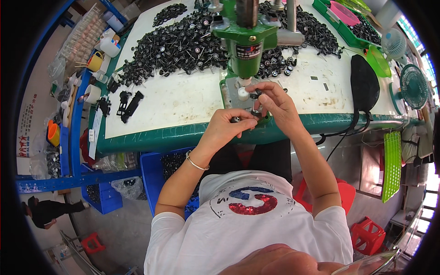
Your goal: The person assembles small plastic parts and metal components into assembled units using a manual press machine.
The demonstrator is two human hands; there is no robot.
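My left hand (228, 124) is closed around a small black round part (235, 119), its fingertips pinched together by the table's front edge. Just right of it, my right hand (278, 107) pinches another small black round part (255, 93) between thumb and fingers. A further dark round piece (255, 112) shows between the two hands; which hand bears it I cannot tell. Directly beyond my fingers stands a green bench press (247, 57), its ram over a white round fixture (243, 94) on a metal base plate (229, 94).
Heaps of black round-headed parts with thin metal pins (183, 43) cover the far table. Black blocky pieces (132, 106) lie at the left, a black cloth bag (365, 87) at the right. Beyond it are a green fan (414, 87) and a green tray (337, 23). Blue bins (153, 176) stand below.
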